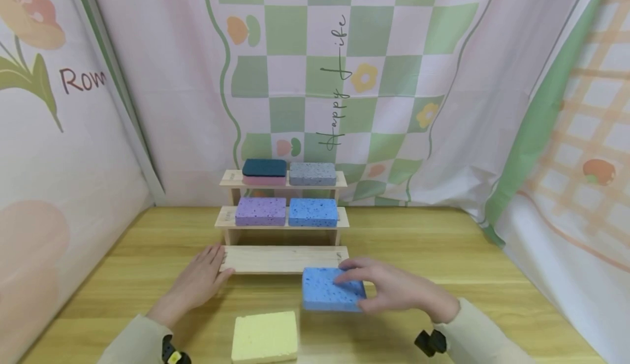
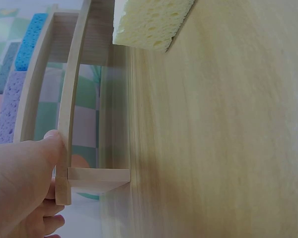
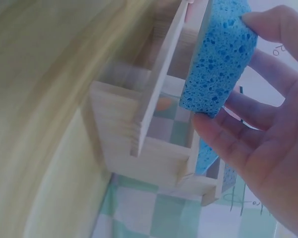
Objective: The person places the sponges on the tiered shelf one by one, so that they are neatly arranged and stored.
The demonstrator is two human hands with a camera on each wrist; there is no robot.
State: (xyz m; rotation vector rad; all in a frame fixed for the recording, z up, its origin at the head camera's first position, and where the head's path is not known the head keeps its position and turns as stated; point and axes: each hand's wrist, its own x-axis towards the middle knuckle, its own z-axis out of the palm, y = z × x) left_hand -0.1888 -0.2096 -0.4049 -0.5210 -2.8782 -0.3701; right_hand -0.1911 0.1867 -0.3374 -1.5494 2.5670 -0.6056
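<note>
My right hand (image 1: 389, 285) holds a blue sponge (image 1: 327, 290) by its right side, in front of the lowest step's right end. In the right wrist view, the thumb and fingers grip the blue sponge (image 3: 221, 57) along its edges. My left hand (image 1: 197, 279) grips the left end of the wooden three-step rack (image 1: 280, 259). In the left wrist view, its thumb and fingers lie on either side of the step's board (image 2: 69, 99). A yellow sponge (image 1: 264, 336) lies on the table before the rack.
On the middle step sit a purple sponge (image 1: 261, 212) and another blue sponge (image 1: 313, 212). The top step bears a pink sponge with a dark green top (image 1: 264, 171) and a grey sponge (image 1: 313, 174). A checkered curtain (image 1: 330, 80) hangs behind the wood-grain table (image 1: 418, 244).
</note>
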